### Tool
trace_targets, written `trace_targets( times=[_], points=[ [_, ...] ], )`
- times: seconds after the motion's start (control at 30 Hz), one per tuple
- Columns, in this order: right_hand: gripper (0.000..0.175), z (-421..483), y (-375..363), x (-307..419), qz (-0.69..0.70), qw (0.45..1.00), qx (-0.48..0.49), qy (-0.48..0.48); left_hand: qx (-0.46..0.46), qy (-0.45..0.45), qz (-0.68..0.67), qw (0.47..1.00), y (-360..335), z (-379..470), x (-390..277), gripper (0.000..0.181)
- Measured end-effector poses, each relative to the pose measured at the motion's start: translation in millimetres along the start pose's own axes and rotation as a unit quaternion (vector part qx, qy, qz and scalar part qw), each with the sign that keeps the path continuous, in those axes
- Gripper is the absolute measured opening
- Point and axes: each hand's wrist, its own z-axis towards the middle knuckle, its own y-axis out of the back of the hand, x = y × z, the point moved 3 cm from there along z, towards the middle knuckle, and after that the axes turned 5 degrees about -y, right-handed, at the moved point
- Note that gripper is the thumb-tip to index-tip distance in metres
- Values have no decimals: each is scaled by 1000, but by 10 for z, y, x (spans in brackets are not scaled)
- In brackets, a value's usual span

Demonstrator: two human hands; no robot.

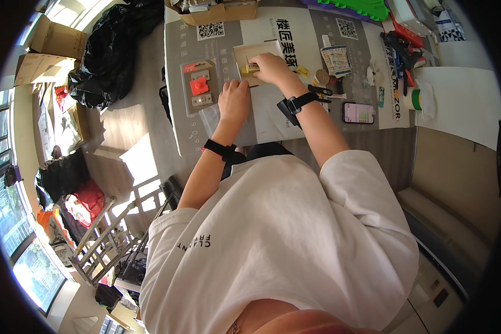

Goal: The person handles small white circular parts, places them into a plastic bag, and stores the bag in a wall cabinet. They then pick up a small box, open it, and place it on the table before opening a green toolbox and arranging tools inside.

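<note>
My right hand (270, 68) pinches a small yellow object (250, 68) with dark print; it may be a tube or a packet. The object is inside a shallow open cardboard box (269, 46) on the table (271, 119). Beside the box's near left corner rests my left hand (234, 99), back up and fingers curled; its fingertips are hidden, so I cannot tell if it grips the box edge. Left of it lies a blister pack (199, 85) with a red part and metal parts. A second yellow piece (302, 70) lies right of the box.
Printed paper slips (336, 61), a round brown-topped container (321, 77), a black-handled tool (320, 90) and a smartphone (358, 113) lie to the right. Farther right are black tools (403, 52) and a green-rimmed tape roll (416, 99). A filled cardboard carton (219, 14) stands at the back.
</note>
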Motion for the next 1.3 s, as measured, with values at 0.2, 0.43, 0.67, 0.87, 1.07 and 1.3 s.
trace_targets(
  times=[0.2,0.43,0.67,0.87,1.07,1.3],
  points=[
    [23,49,61,43,20,996,-87,-29,3,-13,15,1000,18,-9,14,8],
    [27,56,-17,276,97,968,-230,-4,18,-33,21,999,2,25,47,17],
    [31,-713,445,-692,-116,961,-176,-179,-24,-16,-17,999,119,46,-2,20],
    [31,-750,426,-812,-36,975,-125,-182,24,8,10,1000,162,325,-28,32],
    [28,-219,337,-81,84,988,-132,16,117,18,53,992,-5,560,39,34],
    [29,245,11,278,37,989,-135,43,100,12,71,992,10,573,112,34]
  ],
)
